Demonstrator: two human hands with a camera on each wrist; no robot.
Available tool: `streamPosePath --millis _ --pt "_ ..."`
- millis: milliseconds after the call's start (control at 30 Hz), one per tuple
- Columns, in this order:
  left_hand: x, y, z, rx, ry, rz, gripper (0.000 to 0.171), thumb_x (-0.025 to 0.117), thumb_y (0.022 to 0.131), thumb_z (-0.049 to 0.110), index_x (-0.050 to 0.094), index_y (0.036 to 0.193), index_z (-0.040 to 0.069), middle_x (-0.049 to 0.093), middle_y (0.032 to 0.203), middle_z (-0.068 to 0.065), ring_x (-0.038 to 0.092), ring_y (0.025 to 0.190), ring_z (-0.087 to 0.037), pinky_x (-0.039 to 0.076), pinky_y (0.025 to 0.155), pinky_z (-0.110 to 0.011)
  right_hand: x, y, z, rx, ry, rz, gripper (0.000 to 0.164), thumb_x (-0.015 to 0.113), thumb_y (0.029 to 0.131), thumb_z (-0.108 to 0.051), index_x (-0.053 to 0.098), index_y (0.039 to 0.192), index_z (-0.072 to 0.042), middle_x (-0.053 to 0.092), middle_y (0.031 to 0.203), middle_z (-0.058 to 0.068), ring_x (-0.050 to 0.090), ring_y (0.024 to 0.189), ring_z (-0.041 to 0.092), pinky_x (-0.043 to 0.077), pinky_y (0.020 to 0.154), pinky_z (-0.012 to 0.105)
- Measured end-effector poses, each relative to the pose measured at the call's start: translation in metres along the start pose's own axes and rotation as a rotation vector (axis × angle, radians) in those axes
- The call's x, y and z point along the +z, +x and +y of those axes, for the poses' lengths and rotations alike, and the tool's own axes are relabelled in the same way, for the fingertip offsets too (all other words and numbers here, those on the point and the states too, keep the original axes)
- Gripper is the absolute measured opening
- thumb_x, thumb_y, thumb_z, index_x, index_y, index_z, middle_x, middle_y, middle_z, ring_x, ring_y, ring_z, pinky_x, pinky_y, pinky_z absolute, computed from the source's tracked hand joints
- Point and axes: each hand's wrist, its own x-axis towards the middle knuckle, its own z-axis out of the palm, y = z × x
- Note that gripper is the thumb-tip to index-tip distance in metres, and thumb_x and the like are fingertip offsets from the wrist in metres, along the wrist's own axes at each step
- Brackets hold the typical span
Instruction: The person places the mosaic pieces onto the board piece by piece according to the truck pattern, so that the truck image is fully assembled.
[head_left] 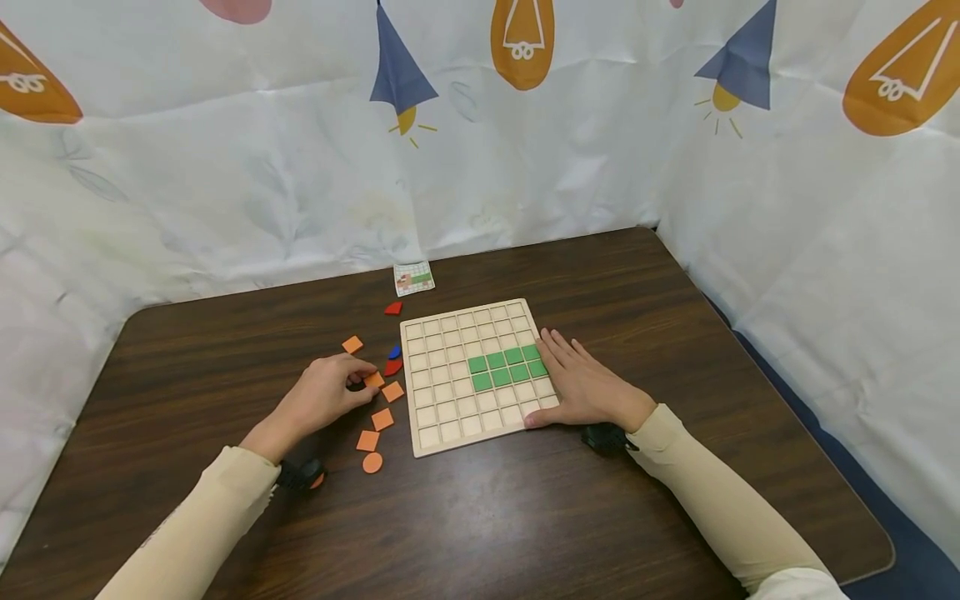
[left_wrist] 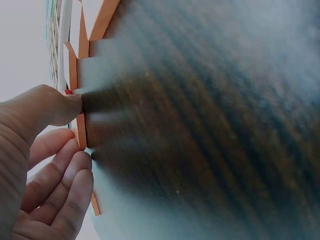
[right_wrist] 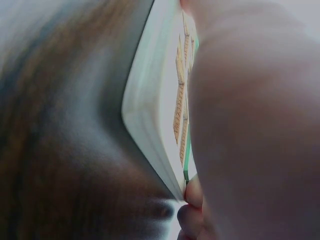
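Note:
My left hand (head_left: 322, 392) is at the loose tiles left of the board, thumb and fingertips pinching an orange square tile (head_left: 374, 380). In the left wrist view that orange tile (left_wrist: 81, 131) shows edge-on between the thumb and the fingers. A wooden grid board (head_left: 450, 417) lies at a slight angle on the table, with two rows of green square tiles (head_left: 501, 377) in its right part. Along the board's right edge rests my right hand (head_left: 588, 387), fingers extended and thumb at the near corner. In the right wrist view the hand covers much of the board (right_wrist: 150, 115).
More orange squares (head_left: 382, 419) and an orange disc (head_left: 372, 462) lie between hand and board. Red pieces (head_left: 393, 308) and a blue piece (head_left: 394, 352) sit by its left edge. A small pattern card (head_left: 413, 278) lies at the table's (head_left: 525, 517) back, before a printed curtain (head_left: 300, 167).

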Motion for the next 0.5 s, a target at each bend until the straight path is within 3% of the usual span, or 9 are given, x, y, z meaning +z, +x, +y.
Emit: streamPosePath --millis 500 --pt "-0.0017 -0.0028 -0.0021 0.017 0.022 0.037 0.029 0.075 0.092 0.019 0.077 0.117 0.004 0.074 0.103 -0.009 0.068 0.088 -0.019 0.059 0.077 -0.039 0.0001 -0.0019 -0.001 0.001 -0.005 -0.004 0.126 0.064 0.084 -0.08 0.008 0.165 -0.001 0.002 0.175 0.019 0.003 0.165 0.035 0.013 0.132 0.059"
